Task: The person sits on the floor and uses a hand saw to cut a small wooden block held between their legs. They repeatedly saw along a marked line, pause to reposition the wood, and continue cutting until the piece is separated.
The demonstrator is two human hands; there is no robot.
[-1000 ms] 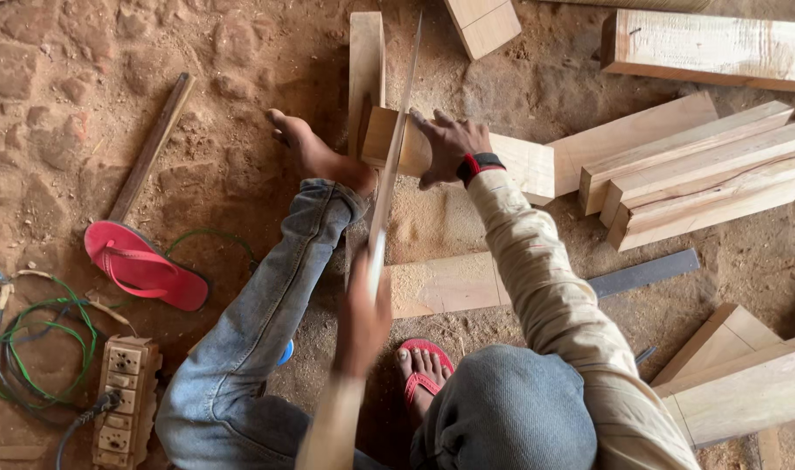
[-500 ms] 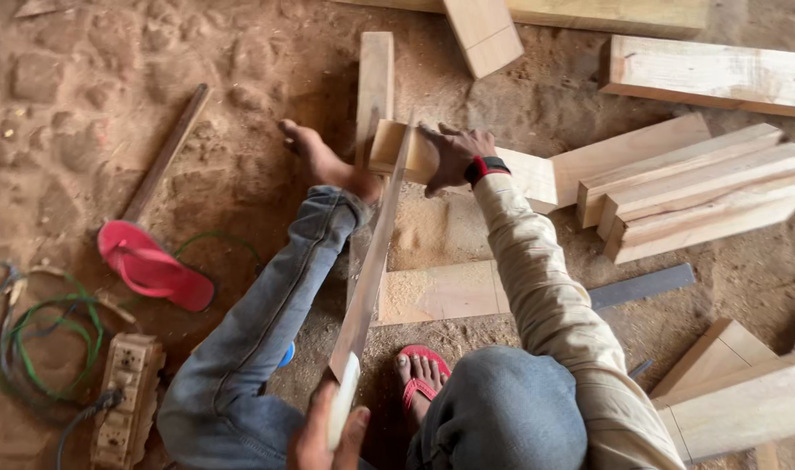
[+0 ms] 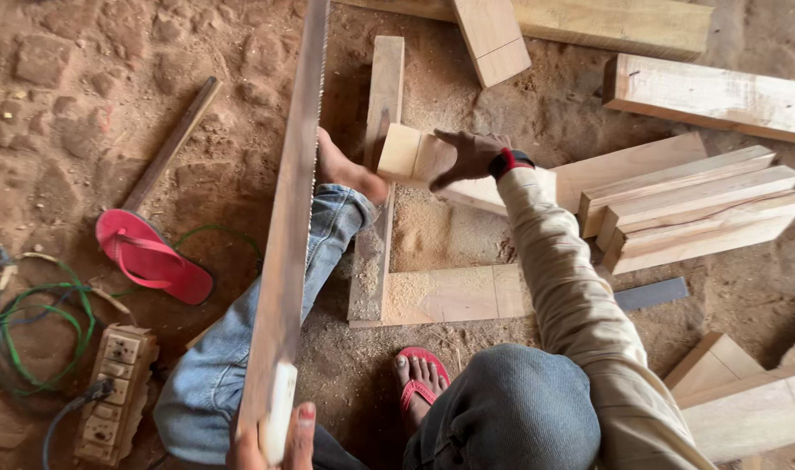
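- My left hand (image 3: pixel 271 439) grips the handsaw (image 3: pixel 288 226) by its pale handle; the long blade looks whippy.
- My right hand (image 3: pixel 469 157) presses spread fingers on the stiff wooden block (image 3: pixel 408 153).

Dirt floor (image 3: pixel 84 78) bears planks (image 3: pixel 693 209), 1 sandal (image 3: pixel 149 257), perhaps sawdust (image 3: pixel 432 231).

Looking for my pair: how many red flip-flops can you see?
2: one flip-flop lies loose on the dirt at left; the other is on a foot at bottom centre, partly hidden by a knee.
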